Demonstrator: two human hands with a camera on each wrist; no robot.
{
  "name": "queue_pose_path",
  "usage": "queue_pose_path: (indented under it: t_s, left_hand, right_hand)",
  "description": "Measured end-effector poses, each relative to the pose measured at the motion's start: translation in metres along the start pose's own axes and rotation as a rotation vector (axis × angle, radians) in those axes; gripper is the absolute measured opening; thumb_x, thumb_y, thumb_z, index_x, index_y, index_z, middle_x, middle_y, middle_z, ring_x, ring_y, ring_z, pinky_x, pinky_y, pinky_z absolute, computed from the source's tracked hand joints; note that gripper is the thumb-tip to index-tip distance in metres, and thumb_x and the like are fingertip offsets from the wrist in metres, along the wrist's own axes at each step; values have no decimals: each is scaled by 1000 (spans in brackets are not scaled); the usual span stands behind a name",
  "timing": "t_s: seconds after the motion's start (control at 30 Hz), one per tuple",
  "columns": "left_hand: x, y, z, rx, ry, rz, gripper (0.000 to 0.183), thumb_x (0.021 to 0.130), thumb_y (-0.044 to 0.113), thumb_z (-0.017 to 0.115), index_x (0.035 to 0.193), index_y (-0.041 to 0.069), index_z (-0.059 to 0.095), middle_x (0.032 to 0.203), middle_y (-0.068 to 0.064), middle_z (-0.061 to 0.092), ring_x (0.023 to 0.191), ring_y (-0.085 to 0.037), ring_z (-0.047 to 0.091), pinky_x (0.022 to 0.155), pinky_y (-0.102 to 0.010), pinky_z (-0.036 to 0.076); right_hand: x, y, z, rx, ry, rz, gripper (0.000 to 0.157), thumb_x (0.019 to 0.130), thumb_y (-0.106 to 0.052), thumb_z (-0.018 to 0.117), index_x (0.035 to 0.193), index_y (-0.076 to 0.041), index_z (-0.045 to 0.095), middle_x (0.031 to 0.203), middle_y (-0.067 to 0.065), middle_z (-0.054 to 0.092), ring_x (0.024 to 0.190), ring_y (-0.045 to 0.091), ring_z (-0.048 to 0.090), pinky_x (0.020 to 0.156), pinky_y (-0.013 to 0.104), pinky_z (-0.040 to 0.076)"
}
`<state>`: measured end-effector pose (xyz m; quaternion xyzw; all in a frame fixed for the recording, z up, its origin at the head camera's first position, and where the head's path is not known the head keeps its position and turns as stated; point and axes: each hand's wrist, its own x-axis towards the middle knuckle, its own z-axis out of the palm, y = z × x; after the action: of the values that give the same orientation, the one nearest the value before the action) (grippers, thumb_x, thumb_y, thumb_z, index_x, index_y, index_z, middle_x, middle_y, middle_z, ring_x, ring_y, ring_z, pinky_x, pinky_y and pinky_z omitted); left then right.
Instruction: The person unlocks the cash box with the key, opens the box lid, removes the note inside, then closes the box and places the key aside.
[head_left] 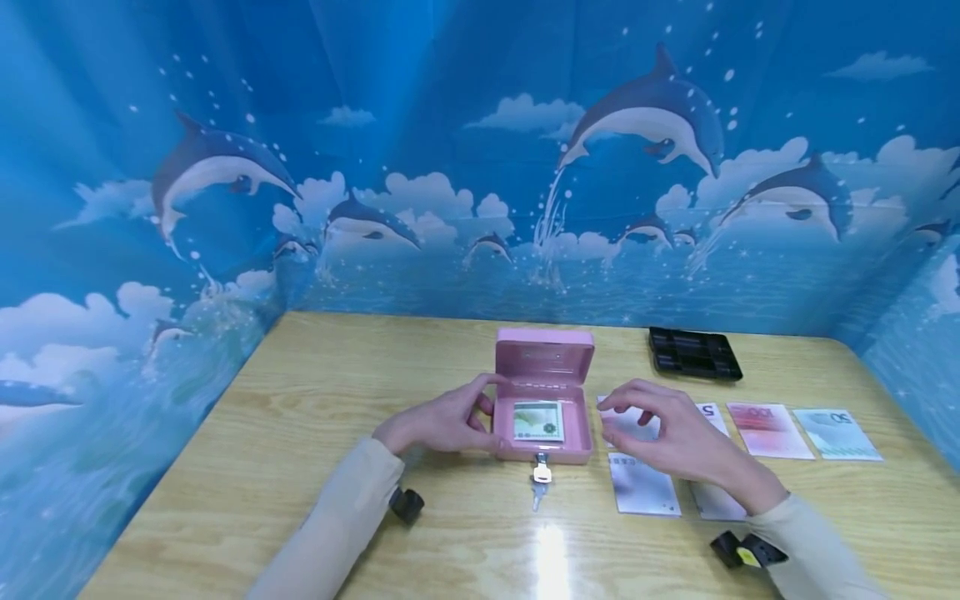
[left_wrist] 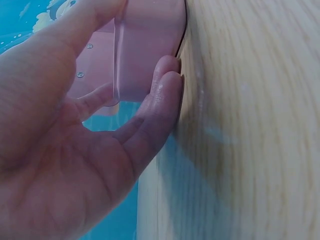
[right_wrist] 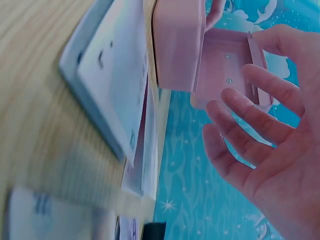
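A pink cash box (head_left: 579,417) stands on the table with its lid (head_left: 545,360) raised. Inside lies a stack of green banknotes (head_left: 538,421). A key (head_left: 542,472) sits in the front lock, and a second key (head_left: 538,496) hangs from it. My left hand (head_left: 453,421) holds the box at its left side, thumb by the front corner and index finger near the back; in the left wrist view other fingers (left_wrist: 167,95) rest along its side wall. Right of the box, my right hand (head_left: 675,429) hovers above banknotes with loosely bent, spread fingers, holding nothing.
Stacks of banknotes lie to the right, among them a red stack (head_left: 770,431), a pale teal stack (head_left: 838,434) and a whitish stack (head_left: 643,485). A black compartment tray (head_left: 693,354) lies at the back right. Dolphin-print cloth (head_left: 450,250) hangs behind the table.
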<state>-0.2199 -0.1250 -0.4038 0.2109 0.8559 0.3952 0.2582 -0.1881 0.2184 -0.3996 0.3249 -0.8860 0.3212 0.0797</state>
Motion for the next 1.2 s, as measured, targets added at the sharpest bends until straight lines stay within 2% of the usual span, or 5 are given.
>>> queue_pose_path:
  t_s: [0.47, 0.57, 0.7, 1.0, 1.2]
  left_hand:
    - [-1, -1, 0, 19, 8, -11, 93, 85, 38, 83, 159, 27, 28, 125, -5, 60, 97, -14, 64, 89, -32, 55]
    - [0, -1, -1, 15, 6, -10, 93, 85, 38, 83, 159, 27, 27, 125, -5, 60, 97, -14, 64, 88, -32, 55]
    - [0, -1, -1, 12, 2, -5, 93, 85, 38, 84, 159, 27, 27, 124, -5, 60, 97, -14, 64, 88, -32, 55]
    - [1, -1, -1, 13, 4, -10, 92, 85, 39, 84, 158, 29, 28, 123, -4, 60, 96, -14, 64, 88, -32, 55]
    - [1, -1, -1, 19, 7, -5, 92, 85, 38, 83, 158, 28, 28, 123, -5, 60, 96, -14, 64, 88, -32, 55]
  right_hand:
    - [19, -14, 19, 48, -59, -29, 28, 90, -22, 78, 116, -14, 73, 112, -1, 72, 92, 16, 69, 74, 26, 59]
    - [23, -16, 23, 57, -84, -7, 30, 90, -24, 78, 118, -14, 73, 109, 0, 72, 81, 11, 65, 67, 24, 56]
    - [28, -18, 30, 45, -115, 32, 33, 91, -33, 76, 120, -16, 72, 114, -2, 71, 75, 8, 59, 61, 21, 49]
    - [40, -19, 41, 15, -157, 23, 33, 93, -35, 74, 121, -17, 73, 121, -2, 71, 95, 14, 69, 82, 32, 58]
    - [50, -18, 45, -66, -196, -10, 31, 96, -35, 71, 120, -15, 73, 115, 0, 73, 87, 11, 65, 75, 26, 53]
